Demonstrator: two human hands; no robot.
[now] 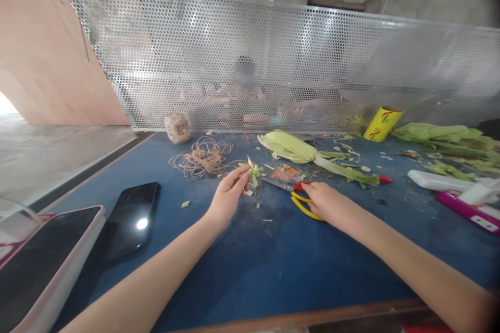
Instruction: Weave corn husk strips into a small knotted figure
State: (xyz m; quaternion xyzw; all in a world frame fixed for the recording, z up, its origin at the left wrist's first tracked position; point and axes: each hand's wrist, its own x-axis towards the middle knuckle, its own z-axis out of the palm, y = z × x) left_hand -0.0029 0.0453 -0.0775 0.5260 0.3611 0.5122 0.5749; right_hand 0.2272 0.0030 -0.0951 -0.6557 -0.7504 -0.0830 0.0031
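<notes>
The husk piece [255,173] is over the table [250,270], pinched narrowly in the left hand [229,191]. Just to its right are the scissors [292,188], tips toward it, their handles gripped by the right hand [326,199]; whether the blades [278,183] are parted, I cannot tell. Trimming well likely calls for a steady pinch, blades clear of the left hand. Beyond are a husk bundle [289,148] and, leftward, tangled twine [205,158].

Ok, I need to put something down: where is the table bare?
Mainly the near tabletop between the left forearm and right forearm; a smaller patch lies between the right forearm and the purple power strip. It's crowded from the scissors to the far edge: twine, green husk, leafy pile.
</notes>
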